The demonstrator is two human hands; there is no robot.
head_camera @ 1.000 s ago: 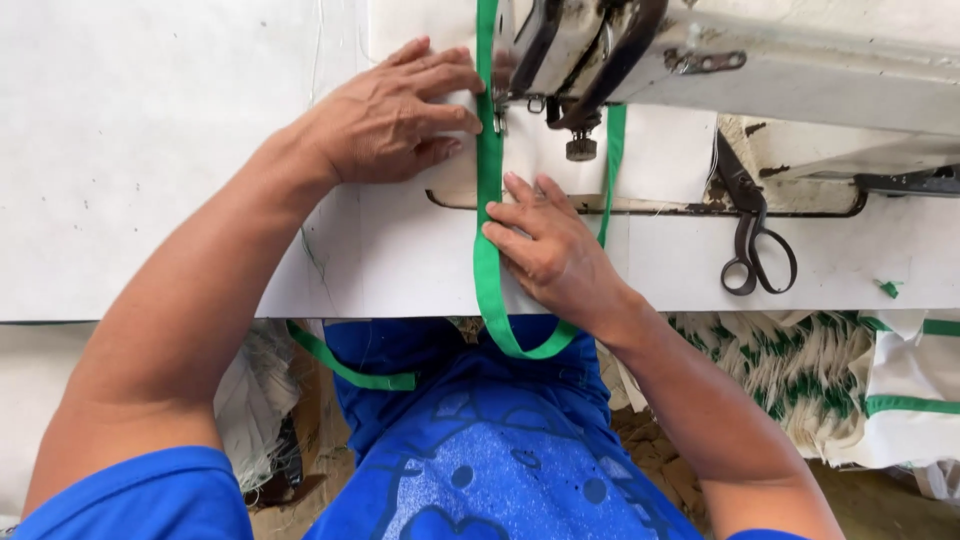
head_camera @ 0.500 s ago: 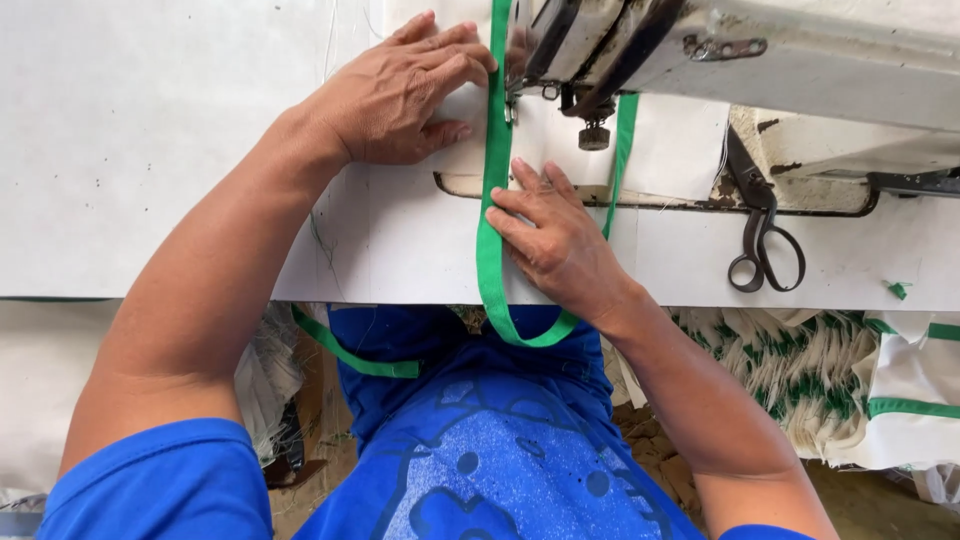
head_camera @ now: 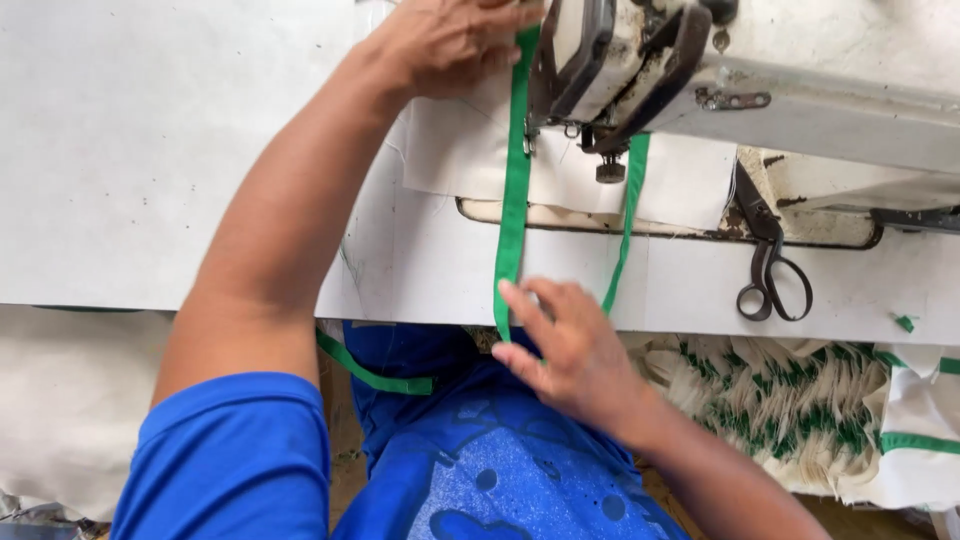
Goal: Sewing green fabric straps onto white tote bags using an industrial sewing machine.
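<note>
My left hand (head_camera: 450, 40) lies flat on a white fabric piece (head_camera: 460, 150) beside the sewing machine (head_camera: 760, 70), its fingers touching the green tape (head_camera: 516, 190) that runs under the machine head. My right hand (head_camera: 570, 350) is at the table's front edge, fingers pinching the green tape where it loops down. A second strand of the tape (head_camera: 630, 220) comes back from under the presser foot (head_camera: 606, 170).
Dark scissors (head_camera: 768, 262) lie on the white table (head_camera: 150, 150) right of the needle. White sacks with green trim and green-white woven cloth (head_camera: 800, 400) hang below the table edge at right. Another green strip (head_camera: 375, 375) hangs by my lap.
My right hand slid back from the fabric near the needle to the table's front edge along the tape. My left hand moved further up. The view shifted closer.
</note>
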